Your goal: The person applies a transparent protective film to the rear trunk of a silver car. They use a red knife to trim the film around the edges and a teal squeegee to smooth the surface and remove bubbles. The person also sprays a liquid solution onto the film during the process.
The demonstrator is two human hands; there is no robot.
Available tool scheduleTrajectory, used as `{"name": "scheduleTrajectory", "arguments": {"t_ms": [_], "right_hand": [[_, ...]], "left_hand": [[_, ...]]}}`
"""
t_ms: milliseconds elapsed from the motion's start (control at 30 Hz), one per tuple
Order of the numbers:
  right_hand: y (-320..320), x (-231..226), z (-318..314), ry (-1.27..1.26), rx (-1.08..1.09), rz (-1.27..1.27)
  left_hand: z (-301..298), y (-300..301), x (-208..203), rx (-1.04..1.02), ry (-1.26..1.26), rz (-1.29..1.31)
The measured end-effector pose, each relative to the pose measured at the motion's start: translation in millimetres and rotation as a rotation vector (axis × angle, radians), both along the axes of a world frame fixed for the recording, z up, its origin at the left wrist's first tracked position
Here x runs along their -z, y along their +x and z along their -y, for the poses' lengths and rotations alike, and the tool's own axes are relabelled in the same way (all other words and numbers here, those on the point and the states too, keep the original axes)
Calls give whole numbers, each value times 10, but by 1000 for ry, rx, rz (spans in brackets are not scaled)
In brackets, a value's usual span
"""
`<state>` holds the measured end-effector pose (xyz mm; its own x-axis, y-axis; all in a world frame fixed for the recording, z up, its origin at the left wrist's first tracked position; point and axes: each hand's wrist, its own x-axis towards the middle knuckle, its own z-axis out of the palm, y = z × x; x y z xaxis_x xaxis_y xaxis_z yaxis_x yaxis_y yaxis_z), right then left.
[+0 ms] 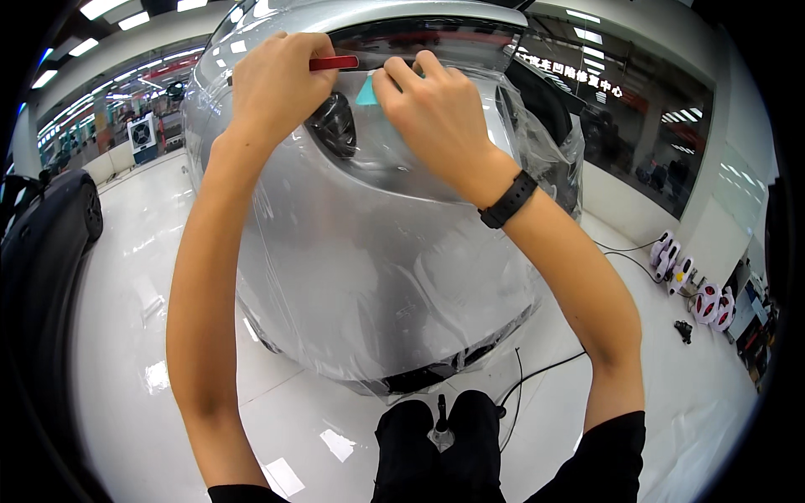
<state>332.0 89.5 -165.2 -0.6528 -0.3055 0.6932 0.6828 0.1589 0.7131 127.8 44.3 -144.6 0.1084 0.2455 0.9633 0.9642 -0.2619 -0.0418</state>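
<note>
A silver car [390,251] stands right before me, with clear plastic film [285,243] over its body. My left hand [285,80] is up by the car's headlight [335,126], closed round a slim red flat tool [334,63] that points right; its working end cannot be made out. Just across from it, my right hand [432,101] bends its fingers over a teal squeegee [366,92] against the film-covered panel. Most of that squeegee is hidden behind the fingers. On my right wrist sits a black watch band [509,201].
Loose film [558,159] hangs crumpled at the car's right side. A dark car [50,218] is parked at left. Black cables [545,369] lie on the glossy white floor [126,335]. White-and-red devices [708,303] stand along the right wall, near a dark window [620,101].
</note>
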Motion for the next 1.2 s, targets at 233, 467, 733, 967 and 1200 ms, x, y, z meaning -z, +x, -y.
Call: {"name": "scheduleTrajectory", "arguments": {"t_ms": [233,467,733,967,1200], "right_hand": [[211,254,332,-81,-99,26],[358,251,256,-165,-54,116],[238,-110,79,-182,-74,13],[724,38,682,-767,-272,-169],[1094,553,574,-563,53,13]], "left_hand": [[-16,-144,-8,23,-14,24],[-36,-161,-3,178,-109,178],[-101,-260,130,257,-86,260],[190,-82,452,-27,375,127],[625,414,1115,251,-89,-297]]}}
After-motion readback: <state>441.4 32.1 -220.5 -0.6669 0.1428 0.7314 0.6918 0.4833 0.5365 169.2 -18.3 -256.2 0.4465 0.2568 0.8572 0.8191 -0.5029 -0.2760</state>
